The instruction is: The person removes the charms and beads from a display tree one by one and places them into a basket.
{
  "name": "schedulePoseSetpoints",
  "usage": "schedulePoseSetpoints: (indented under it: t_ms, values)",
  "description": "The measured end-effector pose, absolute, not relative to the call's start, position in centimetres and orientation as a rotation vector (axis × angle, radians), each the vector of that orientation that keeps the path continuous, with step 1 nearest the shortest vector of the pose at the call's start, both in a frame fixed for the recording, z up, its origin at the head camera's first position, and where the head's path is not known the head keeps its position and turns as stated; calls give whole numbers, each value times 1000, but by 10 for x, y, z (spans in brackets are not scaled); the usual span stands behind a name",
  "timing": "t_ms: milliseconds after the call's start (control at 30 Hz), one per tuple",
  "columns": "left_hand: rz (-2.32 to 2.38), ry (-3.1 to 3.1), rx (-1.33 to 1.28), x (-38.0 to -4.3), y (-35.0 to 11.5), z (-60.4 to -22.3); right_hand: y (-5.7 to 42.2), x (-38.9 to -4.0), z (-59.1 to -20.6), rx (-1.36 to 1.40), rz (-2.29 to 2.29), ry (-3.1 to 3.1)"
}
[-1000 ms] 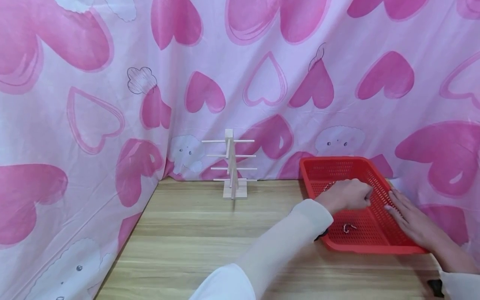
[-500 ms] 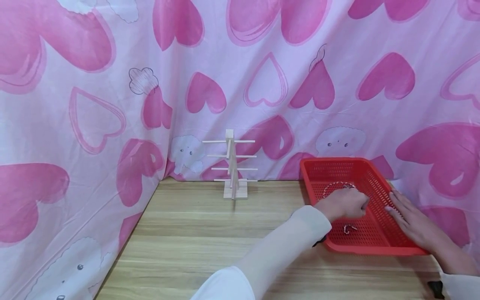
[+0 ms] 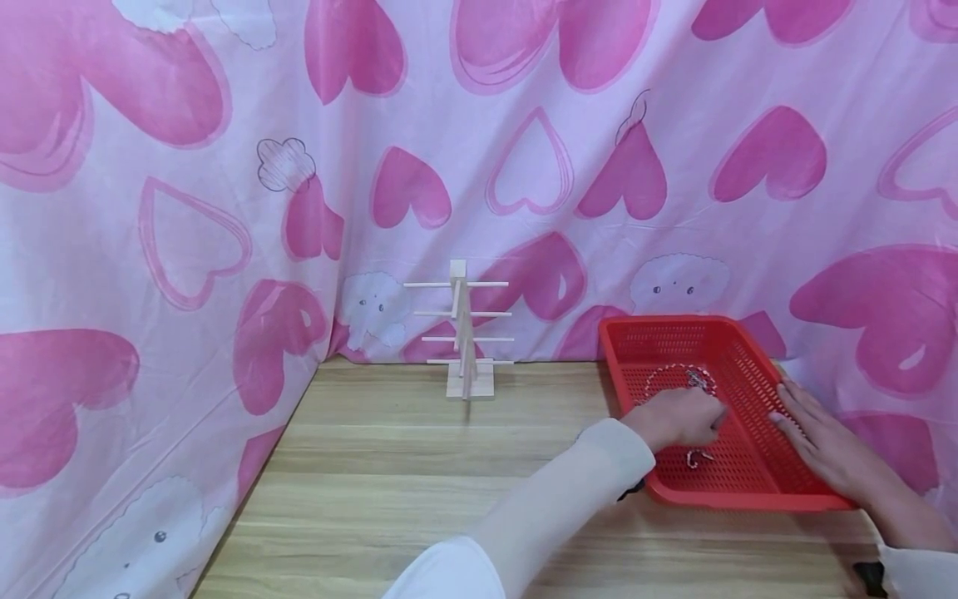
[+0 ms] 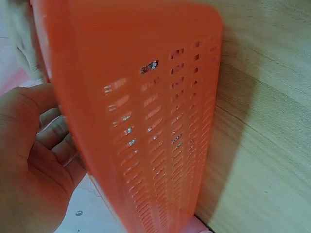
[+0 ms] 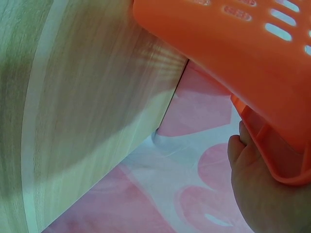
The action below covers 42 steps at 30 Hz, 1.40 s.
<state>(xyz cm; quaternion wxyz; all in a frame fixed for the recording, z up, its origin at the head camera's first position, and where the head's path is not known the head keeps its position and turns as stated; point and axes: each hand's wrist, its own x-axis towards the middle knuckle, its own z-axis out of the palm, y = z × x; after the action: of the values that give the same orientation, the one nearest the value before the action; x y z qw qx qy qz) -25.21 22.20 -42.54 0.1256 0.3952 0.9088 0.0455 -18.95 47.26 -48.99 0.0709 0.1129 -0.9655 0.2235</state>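
My left hand [image 3: 677, 416] reaches over the near-left rim of a red plastic basket [image 3: 756, 501], back upward and fingers bent down inside. In the left wrist view the bent fingers of the left hand [image 4: 34, 150] pass behind the rim; their tips are hidden, and I cannot tell whether they hold anything. Just beyond it, a string of light and dark beads [image 3: 662, 370] lies in an arc with a dark, silvery cluster at its right end. Nearer me, a small beaded bracelet [image 3: 696, 457] lies on the basket floor. My right hand [image 3: 831, 449] rests on the right rim, fingers extended.
A wooden rack [image 3: 470, 383] with several thin horizontal pegs stands at the back of the wooden table [image 3: 374, 466], left of the basket. Pink-and-white heart-print cloth [image 3: 516, 158] hangs behind and along the left side.
My left hand has drawn back toward me and slightly left within the basket, uncovering more of the bead string and its cluster. My right hand stays on the rim.
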Motion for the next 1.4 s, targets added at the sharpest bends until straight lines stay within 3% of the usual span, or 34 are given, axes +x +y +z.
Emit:
schedulePoseSetpoints:
  t_ms: [833,1400]
  values:
    - [250,2627,1127,-259,209,-421,472,-189,-488,330,684,-2902]
    - [423,2628,1208,-272,161,-398,476,-191,-494,404,620,-2860]
